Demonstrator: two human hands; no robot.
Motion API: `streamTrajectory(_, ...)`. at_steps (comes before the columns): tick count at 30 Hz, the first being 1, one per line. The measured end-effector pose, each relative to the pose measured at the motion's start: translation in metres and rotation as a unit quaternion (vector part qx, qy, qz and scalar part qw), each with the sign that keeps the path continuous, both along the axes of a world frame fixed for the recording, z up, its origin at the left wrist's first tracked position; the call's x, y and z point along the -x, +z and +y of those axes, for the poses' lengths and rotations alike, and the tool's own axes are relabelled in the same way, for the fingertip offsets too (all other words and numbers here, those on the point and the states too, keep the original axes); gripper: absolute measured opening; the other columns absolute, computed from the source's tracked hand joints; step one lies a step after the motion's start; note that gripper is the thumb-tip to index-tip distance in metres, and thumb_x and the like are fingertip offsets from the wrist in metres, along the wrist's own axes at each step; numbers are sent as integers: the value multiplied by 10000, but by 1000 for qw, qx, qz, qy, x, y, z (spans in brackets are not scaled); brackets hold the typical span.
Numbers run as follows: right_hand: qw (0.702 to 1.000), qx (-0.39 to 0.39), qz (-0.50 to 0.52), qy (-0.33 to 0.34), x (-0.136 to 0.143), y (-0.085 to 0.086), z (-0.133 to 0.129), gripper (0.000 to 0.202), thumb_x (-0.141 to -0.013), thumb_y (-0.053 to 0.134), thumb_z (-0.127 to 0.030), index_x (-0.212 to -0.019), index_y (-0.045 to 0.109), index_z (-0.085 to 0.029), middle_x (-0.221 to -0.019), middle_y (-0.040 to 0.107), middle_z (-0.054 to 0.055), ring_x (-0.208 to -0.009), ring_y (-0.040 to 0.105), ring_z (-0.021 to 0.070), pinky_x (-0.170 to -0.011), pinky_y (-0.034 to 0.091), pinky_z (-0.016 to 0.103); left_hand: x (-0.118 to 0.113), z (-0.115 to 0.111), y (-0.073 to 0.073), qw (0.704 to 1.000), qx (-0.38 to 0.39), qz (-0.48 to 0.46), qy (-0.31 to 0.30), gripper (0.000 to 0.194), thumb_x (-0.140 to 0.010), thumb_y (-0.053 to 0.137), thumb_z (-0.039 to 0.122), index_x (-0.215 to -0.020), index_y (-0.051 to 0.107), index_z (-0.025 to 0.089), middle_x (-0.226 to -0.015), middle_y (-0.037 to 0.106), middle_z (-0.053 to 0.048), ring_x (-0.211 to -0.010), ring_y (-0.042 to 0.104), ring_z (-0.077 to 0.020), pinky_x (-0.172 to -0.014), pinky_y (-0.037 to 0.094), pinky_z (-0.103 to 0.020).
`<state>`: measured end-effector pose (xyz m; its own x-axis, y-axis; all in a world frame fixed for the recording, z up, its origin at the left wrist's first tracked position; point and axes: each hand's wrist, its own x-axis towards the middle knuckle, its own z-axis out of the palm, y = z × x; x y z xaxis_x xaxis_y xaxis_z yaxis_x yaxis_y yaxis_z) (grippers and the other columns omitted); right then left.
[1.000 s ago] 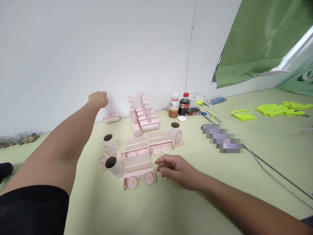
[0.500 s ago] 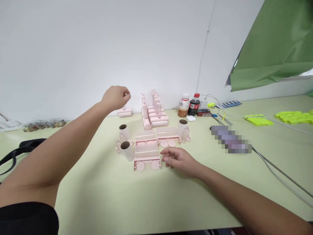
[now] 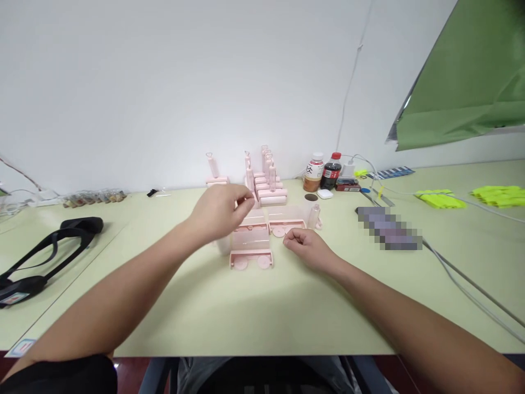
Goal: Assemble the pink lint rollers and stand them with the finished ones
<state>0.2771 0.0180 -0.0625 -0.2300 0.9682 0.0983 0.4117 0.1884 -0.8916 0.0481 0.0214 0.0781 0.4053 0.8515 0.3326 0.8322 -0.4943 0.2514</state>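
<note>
Over the left part of a group of pink parts is my left hand [image 3: 223,212], its fingers curled and thumb close to the index finger; what it may hold is hidden. My right hand [image 3: 308,246] rests beside the right open pink case [image 3: 287,223], fingers bent inward, contents hidden. A nearer open pink case [image 3: 251,258] holds two round discs. Another open case [image 3: 251,220] lies partly behind my left hand. A small clear pink bottle [image 3: 314,216] stands right of the cases. A white tube [image 3: 223,246] is mostly covered by my left hand.
Clear bottles stand among pink rolls [image 3: 274,197] near the wall. Another bottle [image 3: 212,166] stands at back left. Two drink bottles [image 3: 313,172], a pixelated object [image 3: 388,230], cables and yellow bundles [image 3: 441,198] are to the right. Black straps [image 3: 61,235] lie left.
My left hand has come down and right from near the wall, over the cases. The bottle at back left now shows. My right hand has shifted slightly up and right, its fingers more curled.
</note>
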Motion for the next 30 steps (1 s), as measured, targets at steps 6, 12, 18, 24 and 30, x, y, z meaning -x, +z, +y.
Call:
streamTrajectory(6,993,-76,15,-85,-14,8,8,223,-769,570,-387,-689,603,-181,-611,528,-7,-584,452,143,-551,340,265,-31,-53,-88,985,78,-45,-150,224,-906,469,298,-828,671,242,-794,717,-37,-721,646,-172,-655,471,-304)
streamTrajectory(12,975,-77,124,-170,-34,15,19,221,-767,610,-401,-705,576,-191,-515,433,-43,-462,346,108,-463,270,257,-18,-49,-113,986,72,-8,-153,246,-913,457,297,-807,669,228,-779,715,-54,-716,642,-185,-617,443,-309)
streamTrajectory(18,987,-44,104,-110,-19,11,8,272,-763,639,-448,-723,593,-184,-528,418,-46,-469,332,99,-453,255,254,41,-23,-63,990,-16,-42,133,250,-881,491,421,-927,674,257,-874,701,-40,-733,633,-194,-639,445,-326)
streamTrajectory(24,996,-50,67,-33,-8,8,-3,307,-790,617,-485,-735,595,-184,-541,417,-44,-491,340,102,-471,272,254,58,-20,-60,983,106,70,132,224,-849,511,416,-898,693,293,-900,724,-36,-781,656,-235,-591,428,-329)
streamTrajectory(30,996,-43,72,-21,-8,6,-2,288,-808,604,-459,-725,584,-184,-537,413,-47,-485,339,99,-474,294,254,67,-22,-53,987,84,57,121,215,-845,495,359,-722,640,257,-756,698,-24,-646,598,-192,-528,383,-315)
